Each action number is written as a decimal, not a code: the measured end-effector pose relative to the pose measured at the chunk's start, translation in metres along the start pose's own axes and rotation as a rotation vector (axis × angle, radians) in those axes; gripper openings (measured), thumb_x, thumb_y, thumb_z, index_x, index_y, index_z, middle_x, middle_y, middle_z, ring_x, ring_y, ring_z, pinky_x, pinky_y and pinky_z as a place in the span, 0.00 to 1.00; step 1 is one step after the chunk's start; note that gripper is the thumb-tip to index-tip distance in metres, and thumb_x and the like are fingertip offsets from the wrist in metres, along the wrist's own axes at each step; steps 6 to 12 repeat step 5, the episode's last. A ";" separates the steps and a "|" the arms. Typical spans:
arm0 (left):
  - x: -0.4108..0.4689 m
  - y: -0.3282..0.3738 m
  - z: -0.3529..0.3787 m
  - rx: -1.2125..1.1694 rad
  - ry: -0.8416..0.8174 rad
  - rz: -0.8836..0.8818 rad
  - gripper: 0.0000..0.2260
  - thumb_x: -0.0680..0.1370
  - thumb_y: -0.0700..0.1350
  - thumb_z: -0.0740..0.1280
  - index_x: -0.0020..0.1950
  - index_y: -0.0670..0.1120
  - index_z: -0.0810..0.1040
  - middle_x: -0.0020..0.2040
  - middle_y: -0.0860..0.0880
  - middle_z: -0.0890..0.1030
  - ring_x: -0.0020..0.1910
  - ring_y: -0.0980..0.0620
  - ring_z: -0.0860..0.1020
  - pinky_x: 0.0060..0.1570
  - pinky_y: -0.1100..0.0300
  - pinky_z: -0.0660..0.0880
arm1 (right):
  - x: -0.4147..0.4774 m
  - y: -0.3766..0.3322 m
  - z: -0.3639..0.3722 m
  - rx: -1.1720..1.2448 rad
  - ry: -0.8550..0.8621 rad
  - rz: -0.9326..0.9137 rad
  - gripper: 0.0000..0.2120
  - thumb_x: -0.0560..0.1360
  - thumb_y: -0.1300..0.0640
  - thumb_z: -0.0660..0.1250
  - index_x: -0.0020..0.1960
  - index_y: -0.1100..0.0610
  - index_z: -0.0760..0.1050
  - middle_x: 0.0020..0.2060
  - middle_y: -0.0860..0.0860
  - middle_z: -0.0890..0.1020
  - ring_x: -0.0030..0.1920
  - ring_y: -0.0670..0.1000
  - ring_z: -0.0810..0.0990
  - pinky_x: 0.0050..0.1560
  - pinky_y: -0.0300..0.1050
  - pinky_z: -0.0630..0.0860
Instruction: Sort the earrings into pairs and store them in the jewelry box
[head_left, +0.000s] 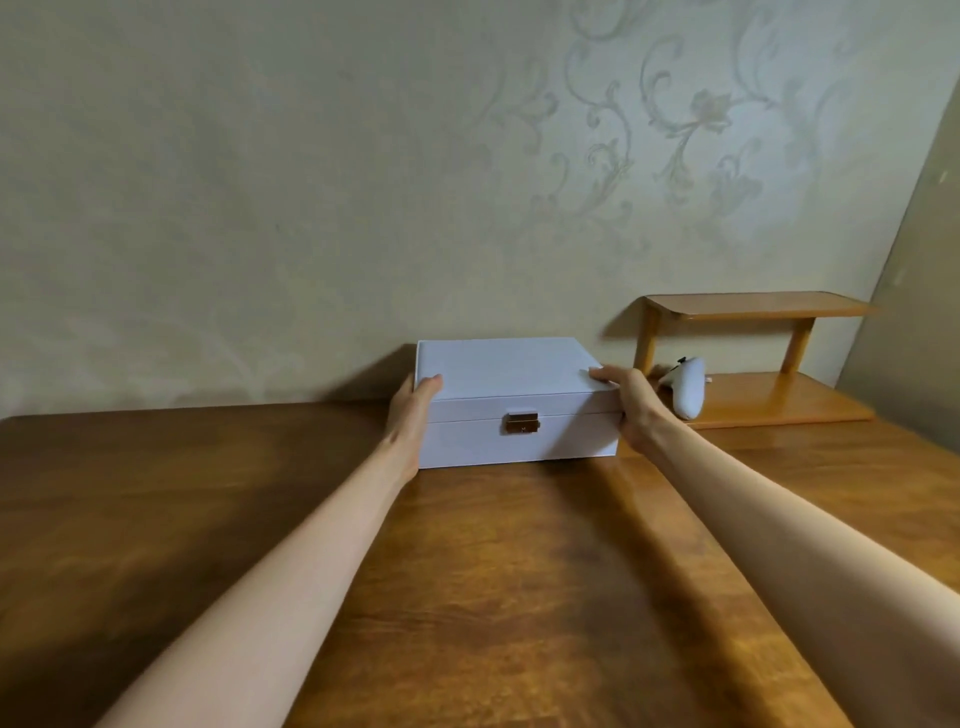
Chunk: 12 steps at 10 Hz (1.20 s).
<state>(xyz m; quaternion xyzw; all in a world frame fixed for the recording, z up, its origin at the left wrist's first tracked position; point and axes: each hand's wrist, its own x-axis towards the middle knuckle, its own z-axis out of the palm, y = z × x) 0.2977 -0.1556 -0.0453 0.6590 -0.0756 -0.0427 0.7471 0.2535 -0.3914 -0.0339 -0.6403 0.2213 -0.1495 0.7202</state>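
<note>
White and closed, the jewelry box (467, 444) sits on the brown wooden tabletop (493, 582), far back from the person and close to the pale patterned wall (311, 182). Its long axis runs left to right, roughly parallel with the wall. The front face is turned toward the person, with the small metal clasp (522, 423) in the middle of it, across the seam where the lid (509, 366) meets the body. The lid is flat and fully down.

Both arms are stretched out straight across the wood, one to each end of the box. The left hand (413, 410) is pressed against the left side, with its thumb hooked over the top edge of the lid. Its fingers are hidden behind that side. The right hand (631, 405) clasps the right front corner, its thumb lying on the lid and its palm against the right side. Its fingers are also out of sight behind the box. So both hands hold the box between them, and its base rests on the tabletop.

To the right of the box, against the wall, stands a small two-tier shelf (748, 304) of lighter orange wood. A white controller (688, 387) lies on its lower board, just beside the right hand but not touching it.
</note>
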 end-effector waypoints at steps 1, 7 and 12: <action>0.009 -0.004 -0.001 0.003 0.003 -0.016 0.14 0.79 0.49 0.60 0.63 0.46 0.73 0.48 0.47 0.79 0.43 0.51 0.77 0.35 0.60 0.71 | 0.004 -0.001 0.004 -0.016 -0.026 -0.003 0.06 0.72 0.54 0.66 0.47 0.55 0.76 0.43 0.54 0.78 0.41 0.52 0.75 0.42 0.44 0.70; -0.019 0.023 -0.009 0.146 0.274 0.534 0.20 0.78 0.47 0.62 0.69 0.44 0.65 0.69 0.46 0.70 0.67 0.51 0.69 0.65 0.61 0.65 | -0.039 -0.030 0.018 -0.154 0.090 -0.643 0.21 0.73 0.56 0.66 0.65 0.56 0.72 0.61 0.53 0.77 0.60 0.51 0.76 0.64 0.49 0.72; -0.019 0.023 -0.009 0.146 0.274 0.534 0.20 0.78 0.47 0.62 0.69 0.44 0.65 0.69 0.46 0.70 0.67 0.51 0.69 0.65 0.61 0.65 | -0.039 -0.030 0.018 -0.154 0.090 -0.643 0.21 0.73 0.56 0.66 0.65 0.56 0.72 0.61 0.53 0.77 0.60 0.51 0.76 0.64 0.49 0.72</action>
